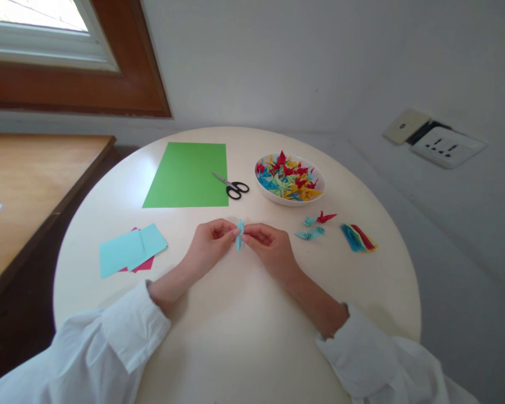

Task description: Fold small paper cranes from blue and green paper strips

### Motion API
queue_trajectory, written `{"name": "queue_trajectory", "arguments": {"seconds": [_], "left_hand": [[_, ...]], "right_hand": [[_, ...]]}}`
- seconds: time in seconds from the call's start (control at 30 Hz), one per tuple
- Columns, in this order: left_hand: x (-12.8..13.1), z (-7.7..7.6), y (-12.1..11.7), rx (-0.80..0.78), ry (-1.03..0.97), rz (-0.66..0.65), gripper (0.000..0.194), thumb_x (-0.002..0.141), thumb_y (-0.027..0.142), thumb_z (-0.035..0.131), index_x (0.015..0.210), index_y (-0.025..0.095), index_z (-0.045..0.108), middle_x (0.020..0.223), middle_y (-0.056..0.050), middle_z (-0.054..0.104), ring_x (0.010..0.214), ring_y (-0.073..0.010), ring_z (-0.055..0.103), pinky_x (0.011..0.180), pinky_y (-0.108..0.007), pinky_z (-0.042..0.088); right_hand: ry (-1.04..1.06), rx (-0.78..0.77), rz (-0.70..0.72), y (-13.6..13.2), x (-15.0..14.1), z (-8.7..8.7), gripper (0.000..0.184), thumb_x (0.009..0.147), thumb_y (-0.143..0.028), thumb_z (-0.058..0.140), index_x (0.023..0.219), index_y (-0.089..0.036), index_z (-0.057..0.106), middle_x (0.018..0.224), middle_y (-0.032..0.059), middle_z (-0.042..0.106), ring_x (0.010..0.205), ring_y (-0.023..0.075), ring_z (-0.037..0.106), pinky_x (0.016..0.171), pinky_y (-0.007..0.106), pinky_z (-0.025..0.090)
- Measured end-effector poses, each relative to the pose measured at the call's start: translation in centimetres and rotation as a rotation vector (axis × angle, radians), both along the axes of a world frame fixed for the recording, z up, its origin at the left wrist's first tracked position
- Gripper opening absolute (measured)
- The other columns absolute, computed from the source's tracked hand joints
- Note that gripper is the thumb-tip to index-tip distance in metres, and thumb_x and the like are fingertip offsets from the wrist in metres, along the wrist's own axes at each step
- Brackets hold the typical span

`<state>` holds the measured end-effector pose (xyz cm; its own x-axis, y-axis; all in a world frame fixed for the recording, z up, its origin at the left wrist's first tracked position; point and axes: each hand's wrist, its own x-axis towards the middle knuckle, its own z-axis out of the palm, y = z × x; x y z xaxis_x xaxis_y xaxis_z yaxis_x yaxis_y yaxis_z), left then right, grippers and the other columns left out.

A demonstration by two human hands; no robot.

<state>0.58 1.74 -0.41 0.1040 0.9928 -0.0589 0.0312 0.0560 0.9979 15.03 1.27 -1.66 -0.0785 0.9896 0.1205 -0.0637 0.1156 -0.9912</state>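
Between my two hands, over the middle of the round table (235, 348), is a small light-blue folded paper crane (239, 235), held upright and narrow. My left hand (214, 241) pinches its left side between thumb and forefinger. From the right, my right hand (273, 244) grips the other side the same way, with its remaining fingers curled. Just right of that hand lie two light-blue paper cranes (310, 233) and a red paper crane (326, 217).
A white bowl (292, 201) of colourful paper cranes stands behind. Black-handled scissors (234, 189) overlap a green sheet (189, 174). Light-blue paper squares (122, 252) lie over red ones (145, 264) at left. A fan of coloured folded papers (359, 238) lies at right.
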Motion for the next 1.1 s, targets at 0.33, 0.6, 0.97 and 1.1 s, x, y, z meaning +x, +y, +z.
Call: {"name": "queue_trajectory", "arguments": {"seconds": [0.33,0.6,0.97,1.1], "left_hand": [[0.06,0.28,-0.07,0.057,-0.066,-0.025,0.028,0.058,0.036,0.076,0.071,0.014,0.065,0.063,-0.001,0.065,0.057,-0.0117,0.056,0.054,-0.022,0.042],[-0.01,0.57,-0.23,0.098,-0.002,0.047,0.022,0.059,0.032,0.076,0.066,0.013,0.067,0.064,-0.003,0.067,0.058,-0.0119,0.057,0.055,-0.022,0.044],[0.04,0.63,-0.15,0.064,0.031,0.061,0.028,0.056,0.035,0.077,0.059,0.014,0.058,0.055,0.001,0.061,0.049,-0.0088,0.051,0.047,-0.020,0.039],[0.10,0.67,-0.17,0.061,-0.039,0.032,0.031,0.055,0.035,0.078,0.068,0.015,0.058,0.057,0.002,0.061,0.053,-0.0102,0.055,0.051,-0.021,0.042]], "right_hand": [[-0.079,0.191,-0.063,-0.17,0.05,0.16,0.001,0.069,-0.020,0.067,0.070,-0.020,0.067,0.078,0.0033,0.069,0.075,0.0154,0.065,0.072,0.028,0.054],[0.002,0.164,-0.027,-0.26,-0.10,0.30,0.005,0.068,-0.019,0.067,0.072,-0.020,0.069,0.081,0.0032,0.071,0.076,0.0155,0.066,0.071,0.027,0.055],[0.097,-0.012,-0.029,-0.24,-0.27,0.23,0.010,0.060,-0.021,0.072,0.066,-0.018,0.064,0.073,0.0018,0.070,0.069,0.0150,0.066,0.069,0.028,0.054],[0.117,-0.054,-0.044,-0.19,-0.33,0.30,0.016,0.058,-0.022,0.073,0.066,-0.019,0.059,0.065,-0.0010,0.067,0.063,0.0133,0.064,0.064,0.027,0.054]]}}
